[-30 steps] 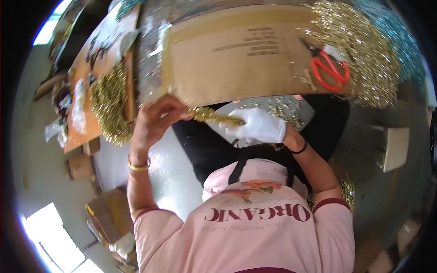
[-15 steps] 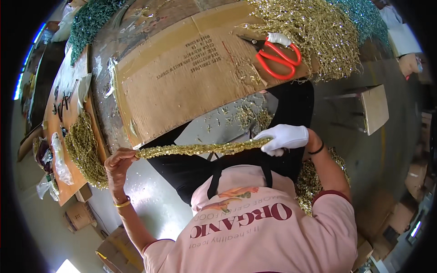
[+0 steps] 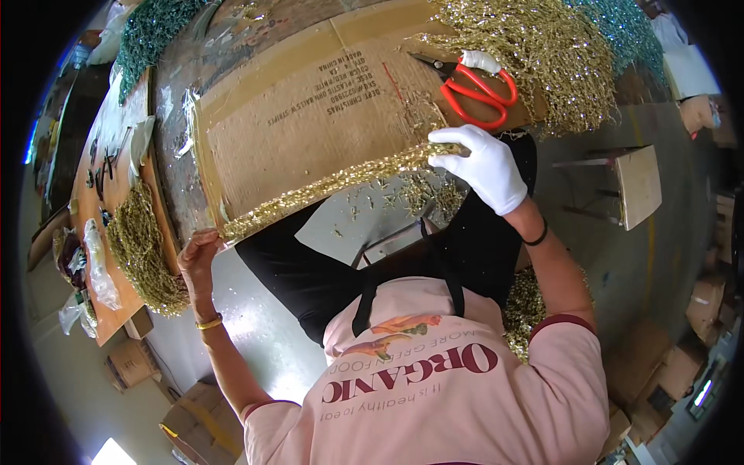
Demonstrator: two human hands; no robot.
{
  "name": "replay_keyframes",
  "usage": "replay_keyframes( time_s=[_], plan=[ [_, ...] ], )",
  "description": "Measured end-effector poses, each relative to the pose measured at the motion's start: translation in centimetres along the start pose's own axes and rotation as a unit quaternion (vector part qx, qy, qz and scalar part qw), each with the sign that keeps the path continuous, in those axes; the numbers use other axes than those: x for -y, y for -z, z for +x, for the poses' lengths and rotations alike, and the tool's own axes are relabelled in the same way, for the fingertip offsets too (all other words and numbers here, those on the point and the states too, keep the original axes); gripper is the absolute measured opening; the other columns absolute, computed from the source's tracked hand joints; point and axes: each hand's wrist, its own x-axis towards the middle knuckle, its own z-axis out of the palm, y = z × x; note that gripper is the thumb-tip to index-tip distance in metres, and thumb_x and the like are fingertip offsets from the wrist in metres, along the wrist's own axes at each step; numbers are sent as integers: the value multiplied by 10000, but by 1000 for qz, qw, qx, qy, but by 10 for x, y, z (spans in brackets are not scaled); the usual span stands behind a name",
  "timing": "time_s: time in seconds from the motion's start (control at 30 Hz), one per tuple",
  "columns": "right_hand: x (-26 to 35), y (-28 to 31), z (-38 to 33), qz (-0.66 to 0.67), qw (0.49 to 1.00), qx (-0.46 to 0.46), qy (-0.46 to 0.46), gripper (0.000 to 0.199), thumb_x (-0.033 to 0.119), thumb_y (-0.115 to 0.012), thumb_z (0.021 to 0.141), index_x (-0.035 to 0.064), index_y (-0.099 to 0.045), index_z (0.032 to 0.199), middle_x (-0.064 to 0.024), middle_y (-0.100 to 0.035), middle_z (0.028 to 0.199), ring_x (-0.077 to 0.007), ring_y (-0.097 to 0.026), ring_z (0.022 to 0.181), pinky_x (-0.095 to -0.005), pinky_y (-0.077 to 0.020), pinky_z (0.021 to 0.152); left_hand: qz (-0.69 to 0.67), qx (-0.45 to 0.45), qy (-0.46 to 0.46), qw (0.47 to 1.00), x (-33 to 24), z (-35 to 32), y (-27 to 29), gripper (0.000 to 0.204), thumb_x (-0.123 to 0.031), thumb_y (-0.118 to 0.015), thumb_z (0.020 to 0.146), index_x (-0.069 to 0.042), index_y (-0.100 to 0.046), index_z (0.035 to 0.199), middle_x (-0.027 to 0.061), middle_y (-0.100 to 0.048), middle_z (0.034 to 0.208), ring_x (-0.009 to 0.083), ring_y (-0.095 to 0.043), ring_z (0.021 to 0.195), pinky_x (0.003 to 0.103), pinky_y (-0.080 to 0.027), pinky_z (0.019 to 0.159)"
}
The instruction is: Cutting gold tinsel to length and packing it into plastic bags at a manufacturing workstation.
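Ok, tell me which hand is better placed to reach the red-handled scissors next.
Probably the right hand: gripping one end of the gold tinsel strand, it is close to the scissors. The left hand, at the other end, is much farther away.

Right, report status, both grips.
Left grip, bare, and gloved right grip hold opposite ends. Gold tinsel strand stretched along cardboard edge. Red-handled scissors beyond, off the strand.

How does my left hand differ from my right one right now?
The left hand is bare; the right hand wears a white glove. The left wrist has a gold-coloured bangle, the right a black band. The left hand sits lower in the picture than the right. Both hold the gold strand, one near each end.
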Motion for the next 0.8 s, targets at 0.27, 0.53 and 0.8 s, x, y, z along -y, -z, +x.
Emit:
replay_keyframes(
  time_s=[0.27,0.53,0.8],
  plan=[
    [-22,-12,13,-183,969,-42,158,274,160,-719,654,150,-658,921,-3,-585,812,-177,-583,726,-288,-487,640,-5,-9,51,999,12,1,-2,162,99,-589,779,-11,-646,884,50,-617,953,106,-569,825,218,-498,715],
    [-25,-9,15,-230,966,6,122,380,130,-717,661,163,-648,1034,-35,-561,876,-193,-572,771,-308,-473,671,41,-12,4,999,13,5,-12,154,100,-607,762,3,-638,877,73,-606,933,133,-572,861,228,-515,724],
    [-32,-10,13,-192,974,24,118,352,53,-668,720,145,-639,1058,-50,-546,903,-204,-566,788,-319,-464,697,132,-24,-113,985,3,4,-21,138,60,-637,736,1,-660,859,87,-634,900,147,-570,847,244,-459,725]
  ],
)
